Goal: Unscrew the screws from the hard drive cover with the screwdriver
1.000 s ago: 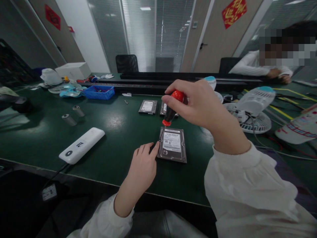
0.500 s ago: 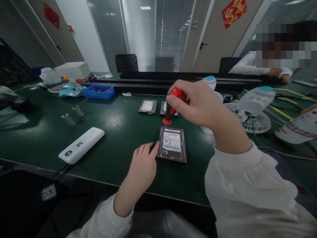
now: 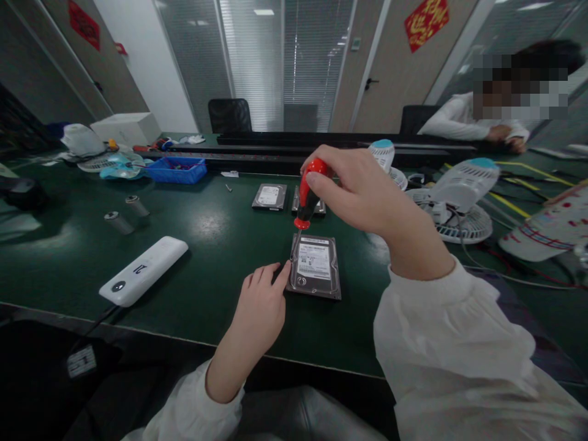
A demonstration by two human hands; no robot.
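A hard drive (image 3: 315,266) with a white label lies flat on the green table (image 3: 206,245) in front of me. My right hand (image 3: 358,193) is closed round a red and black screwdriver (image 3: 305,199), held upright with its tip at the drive's left edge. My left hand (image 3: 260,309) rests on the table with its fingers lying flat. Its index fingertip touches the drive's near left side.
Two more hard drives (image 3: 269,197) lie further back. A white power bank (image 3: 144,271) and two grey cylinders (image 3: 118,222) lie at left, a blue tray (image 3: 176,170) behind. White fans (image 3: 454,199) stand at right. Another person (image 3: 478,119) sits at the far right.
The screwdriver has tilted more upright and my right hand's fingers have shifted on its handle. My left hand and the drive have stayed put; the view drifted slightly.
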